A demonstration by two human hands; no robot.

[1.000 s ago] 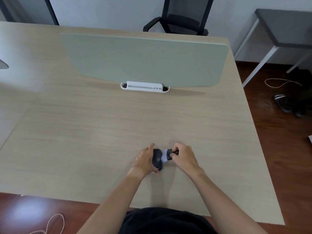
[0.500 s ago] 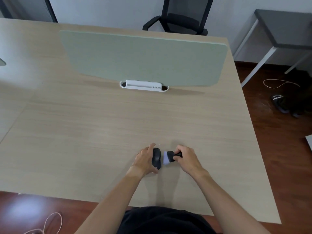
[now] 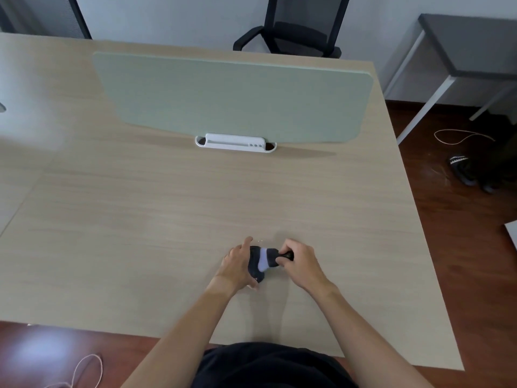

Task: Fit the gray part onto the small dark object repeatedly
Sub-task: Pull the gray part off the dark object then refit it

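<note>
Left hand [image 3: 237, 261] cupped small dark object [image 3: 255, 271] against table [image 3: 140, 219], near front edge, bracing it as fixed base. Right hand [image 3: 300, 261] pinched gray part [image 3: 265, 260] by dark stem, its pale end touching dark object; mating judged underway.

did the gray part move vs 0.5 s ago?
Yes. The gray part, pinched in the right hand, shifted left to meet the small dark object held by the left hand; the gap between them has closed.
</note>
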